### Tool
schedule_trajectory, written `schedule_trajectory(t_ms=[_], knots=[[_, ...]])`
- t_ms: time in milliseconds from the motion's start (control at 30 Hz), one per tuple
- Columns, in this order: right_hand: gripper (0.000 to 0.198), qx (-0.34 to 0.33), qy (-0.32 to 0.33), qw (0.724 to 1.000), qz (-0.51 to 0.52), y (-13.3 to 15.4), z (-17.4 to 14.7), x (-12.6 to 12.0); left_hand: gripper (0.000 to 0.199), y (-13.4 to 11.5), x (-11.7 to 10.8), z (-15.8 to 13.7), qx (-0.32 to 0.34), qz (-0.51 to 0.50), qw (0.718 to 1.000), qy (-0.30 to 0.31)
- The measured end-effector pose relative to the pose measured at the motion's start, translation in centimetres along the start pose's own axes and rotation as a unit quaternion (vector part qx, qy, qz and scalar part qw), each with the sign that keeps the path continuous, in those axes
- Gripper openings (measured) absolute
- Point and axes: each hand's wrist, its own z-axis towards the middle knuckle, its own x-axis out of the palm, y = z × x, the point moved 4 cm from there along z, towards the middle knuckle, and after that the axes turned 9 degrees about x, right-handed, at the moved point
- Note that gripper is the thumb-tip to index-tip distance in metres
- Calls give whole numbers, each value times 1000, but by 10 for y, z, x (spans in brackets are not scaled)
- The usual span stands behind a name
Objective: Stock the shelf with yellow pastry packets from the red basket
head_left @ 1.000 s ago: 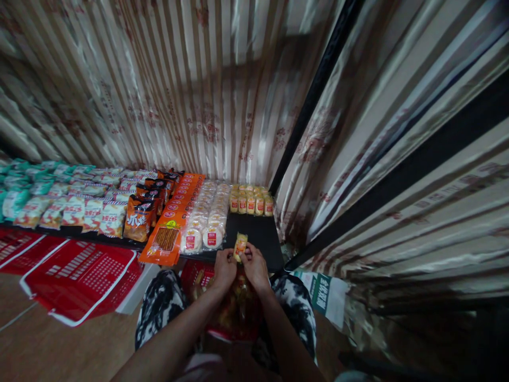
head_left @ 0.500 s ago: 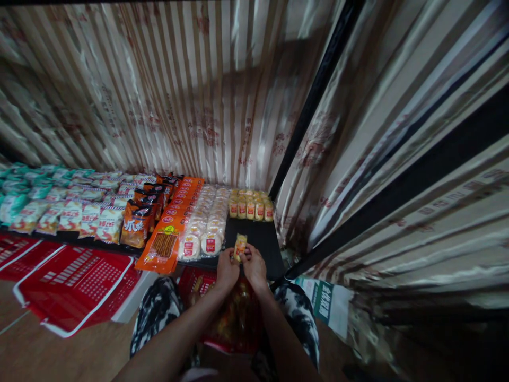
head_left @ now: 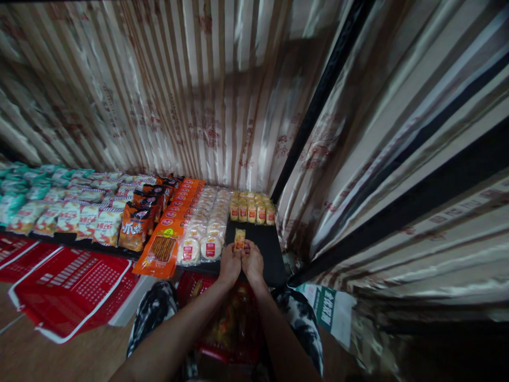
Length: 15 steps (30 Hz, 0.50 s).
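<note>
A small yellow snack packet [head_left: 239, 239] with a red-and-orange label stands upright between my two hands. My left hand [head_left: 230, 265] pinches its lower left side, while my right hand [head_left: 252, 261] grips the lower right. Both are over the front of the black shelf [head_left: 262, 246]. Behind them, rows of matching yellow packets [head_left: 251, 213] stand at the back of the shelf. Just left are clear-wrapped round white crackers [head_left: 210, 247]. Below my wrists a red basket [head_left: 226, 354] between my knees holds more packets, whose details are dim.
Orange packs of brown sticks [head_left: 164, 249], orange-black bags [head_left: 134, 227], white bags [head_left: 107, 225] and teal bags [head_left: 14, 204] line the shelf leftward. Red baskets [head_left: 95, 286] with white handles sit on the floor. Black posts [head_left: 318, 116] and striped sheeting [head_left: 222, 106] bound the back and right.
Both hands have moved slightly forward with the yellow packet, toward the rows at the back. The packet now stands straighter. The view has shifted slightly.
</note>
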Motion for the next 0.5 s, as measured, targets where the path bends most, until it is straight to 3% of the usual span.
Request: schedule_trajectory(t_ms=[500], knots=[[26,-24,-23,996,81,0,38,21,31,-30,3,27,22,56,998,11]])
